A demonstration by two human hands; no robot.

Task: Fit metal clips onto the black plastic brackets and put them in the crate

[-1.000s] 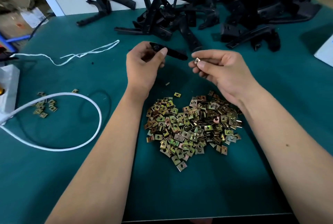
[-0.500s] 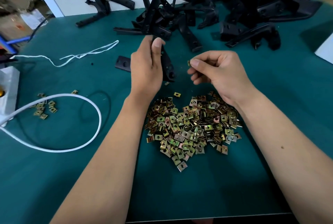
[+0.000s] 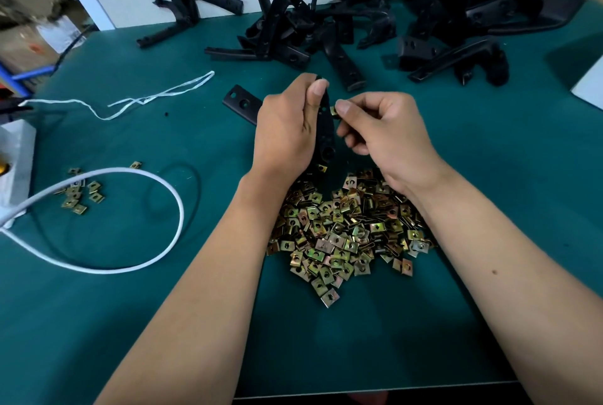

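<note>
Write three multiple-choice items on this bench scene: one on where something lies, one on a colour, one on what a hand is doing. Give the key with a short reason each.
1. Where does the big heap of metal clips lie?
A. at the far edge among the brackets
B. on the mat near the person, between the forearms
C. inside the white cable loop

2. What colour is the table mat?
A. dark teal green
B. red
C. yellow

3. What is the right hand doing?
A. lying flat on the mat
B. pulling the white cable
C. pinching a single clip against the bracket that the left hand holds

Key: 1 B, the heap sits between the two forearms; 2 A, the mat is teal all over; 3 C, thumb and fingertips pinch one clip at the bracket's edge.
</note>
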